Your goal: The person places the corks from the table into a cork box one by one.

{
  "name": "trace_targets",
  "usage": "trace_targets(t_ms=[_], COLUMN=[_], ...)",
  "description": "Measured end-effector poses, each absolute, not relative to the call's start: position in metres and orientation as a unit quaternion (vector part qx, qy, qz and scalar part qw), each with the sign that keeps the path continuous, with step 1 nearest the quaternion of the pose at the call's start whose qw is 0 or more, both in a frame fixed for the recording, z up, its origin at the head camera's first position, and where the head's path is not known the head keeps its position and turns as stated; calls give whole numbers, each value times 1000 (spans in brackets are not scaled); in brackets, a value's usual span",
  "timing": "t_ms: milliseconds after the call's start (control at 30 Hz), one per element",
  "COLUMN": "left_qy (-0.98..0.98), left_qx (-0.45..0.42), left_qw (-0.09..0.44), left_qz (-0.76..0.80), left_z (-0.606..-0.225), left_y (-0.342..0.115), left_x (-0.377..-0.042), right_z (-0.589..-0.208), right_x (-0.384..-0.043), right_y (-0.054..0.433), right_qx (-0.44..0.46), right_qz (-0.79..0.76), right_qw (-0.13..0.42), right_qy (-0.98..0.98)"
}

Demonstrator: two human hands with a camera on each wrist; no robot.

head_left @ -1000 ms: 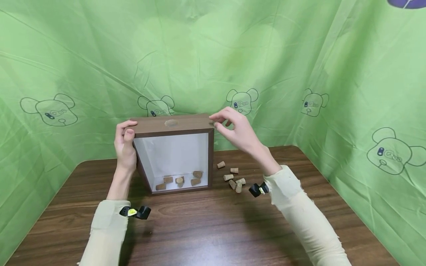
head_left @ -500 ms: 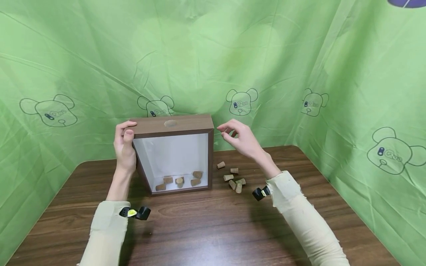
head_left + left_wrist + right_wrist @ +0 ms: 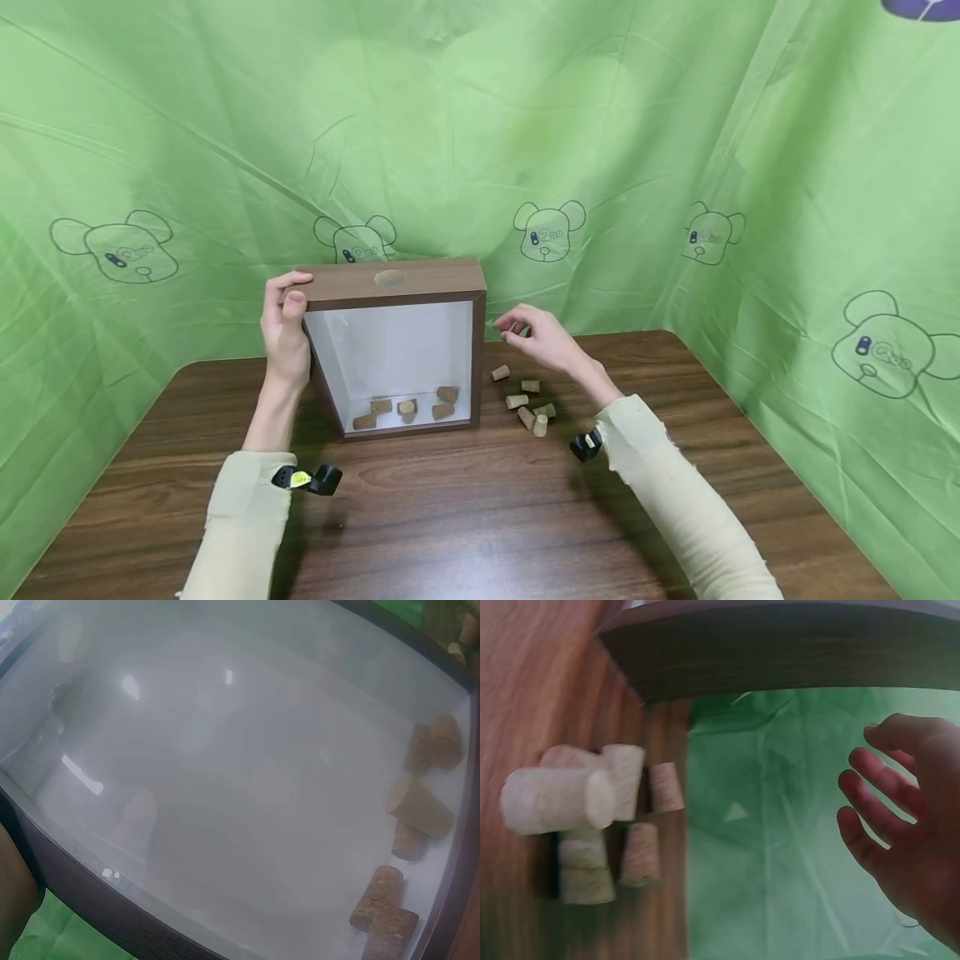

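Your left hand point(image 3: 287, 333) grips the upper corner of the brown box point(image 3: 438, 278) from its own side, thumb lying on the front edge and fingers reaching over the top. The box stands on the table point(image 3: 450, 500) between your two hands, its clear front facing you, and its top bears a round patch point(image 3: 390, 277), to the right of your left hand; whether that is a hole you cannot tell from here. Low inside, below and to the right of your left hand, lie the corks in the box point(image 3: 443, 411), six in all, a pale one overlapping a darker one near the middle. Your right hand point(image 3: 543, 337) hangs in the air just beyond the box's right side, apart from it, fingers loosely bent with gaps between them and nothing in their grasp. Below that hand, on the table near the box, sit the loose corks point(image 3: 517, 402), six of them, some touching. Each pale sleeve point(image 3: 255, 500) has a small black camera point(image 3: 326, 480) close behind the hand. Beyond both hands hangs the green curtain point(image 3: 450, 150), printed with outlined bear heads.
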State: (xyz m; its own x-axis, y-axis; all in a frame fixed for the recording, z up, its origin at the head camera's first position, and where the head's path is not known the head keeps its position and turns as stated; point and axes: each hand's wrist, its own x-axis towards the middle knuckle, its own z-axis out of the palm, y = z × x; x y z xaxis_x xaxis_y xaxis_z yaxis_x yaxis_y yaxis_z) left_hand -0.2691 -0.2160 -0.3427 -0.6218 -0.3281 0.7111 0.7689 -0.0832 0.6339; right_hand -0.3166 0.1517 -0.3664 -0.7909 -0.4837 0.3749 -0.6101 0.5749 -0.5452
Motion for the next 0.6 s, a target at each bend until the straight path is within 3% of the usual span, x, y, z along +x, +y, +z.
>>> trace_targets(t_ms=[600], left_qy=[-557], left_qx=[-196], left_qw=[386], left_qz=[-709], left_z=[-344], left_y=[-216], left_x=[-271], right_z=[-418], right_x=[-343], right_y=[160], right_qx=[341], right_qz=[243], right_qw=[-35], right_qy=[-907])
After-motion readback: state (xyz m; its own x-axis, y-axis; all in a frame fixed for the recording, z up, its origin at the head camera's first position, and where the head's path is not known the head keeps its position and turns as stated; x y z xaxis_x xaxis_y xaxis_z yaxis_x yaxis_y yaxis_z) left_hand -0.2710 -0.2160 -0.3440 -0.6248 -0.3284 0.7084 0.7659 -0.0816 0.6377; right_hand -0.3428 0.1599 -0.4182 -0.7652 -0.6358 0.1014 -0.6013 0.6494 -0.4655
